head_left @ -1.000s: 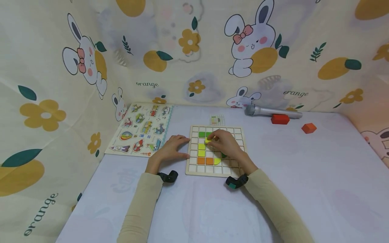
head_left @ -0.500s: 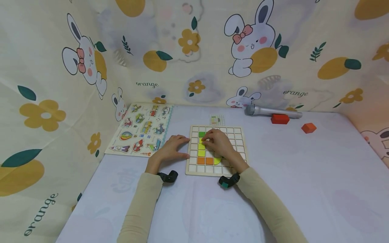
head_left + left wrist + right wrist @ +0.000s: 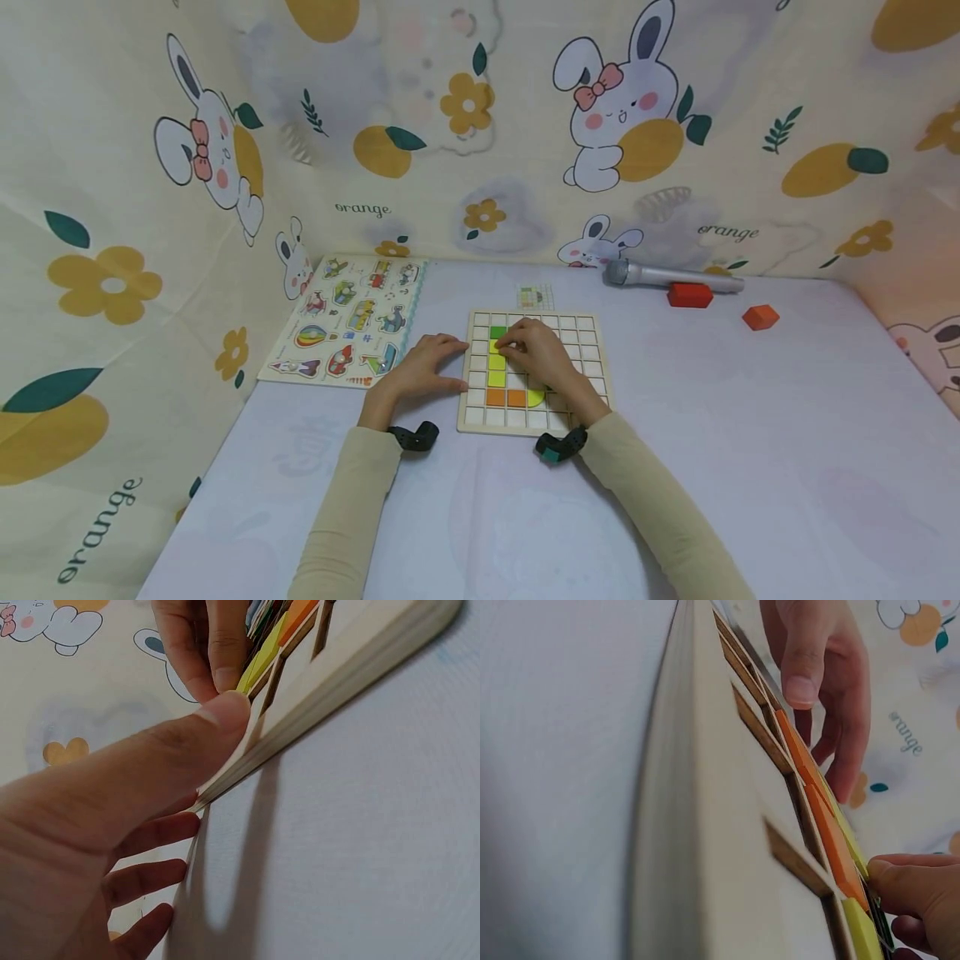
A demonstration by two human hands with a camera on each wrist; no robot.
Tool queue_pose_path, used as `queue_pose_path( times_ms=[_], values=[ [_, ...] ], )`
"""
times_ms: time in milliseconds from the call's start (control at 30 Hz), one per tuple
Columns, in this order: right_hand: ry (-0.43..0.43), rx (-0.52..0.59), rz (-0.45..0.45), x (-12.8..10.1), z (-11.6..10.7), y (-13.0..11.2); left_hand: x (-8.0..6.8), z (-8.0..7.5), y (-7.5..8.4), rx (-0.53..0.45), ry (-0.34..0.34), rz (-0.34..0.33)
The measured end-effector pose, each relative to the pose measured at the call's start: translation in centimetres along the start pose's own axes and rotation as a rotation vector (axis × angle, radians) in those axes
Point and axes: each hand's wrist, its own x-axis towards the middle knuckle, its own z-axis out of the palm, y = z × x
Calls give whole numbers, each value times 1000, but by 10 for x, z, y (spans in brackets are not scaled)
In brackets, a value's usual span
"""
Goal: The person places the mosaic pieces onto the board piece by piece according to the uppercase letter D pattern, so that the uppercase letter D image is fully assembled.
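Now your right hand (image 3: 536,354) has slid left across the grid board (image 3: 592,367) since a second ago, fingertips curled onto a yellow tile (image 3: 497,362) below the green tile (image 3: 497,332); whether it pinches the tile or only presses it, I cannot tell. Your left hand (image 3: 422,372) hasn't moved, flat on the tabletop (image 3: 750,433), thumb steadying the board's left edge.

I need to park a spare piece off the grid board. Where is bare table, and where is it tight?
Bare cloth lies right of the grid board, out to the orange block, and in front between the sleeves. It is tight on the left: the left hand fills the gap to the picture puzzle. Behind the board sit a small card, microphone and red block.
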Motion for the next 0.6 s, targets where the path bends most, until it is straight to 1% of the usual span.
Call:
queue_pose_path(
  times_ms=[100, 200, 333, 467, 600],
  values=[
    [0, -6, -2, -1, -1, 1, 0, 0, 0, 1, -2, -4],
    [19, -1, -26, -4, -5, 4, 1, 1, 1, -4, -3, -10],
    [51, 13, -43, -12, -18, 11, 1, 1, 2, 1, -2, -13],
    [70, -2, -12, -24, -37, 20, 1, 0, 3, 5, -6, -9],
    [86, -29, 53, -41, -56, 34, 0, -1, 3, -14, -13, 2]
  ],
)
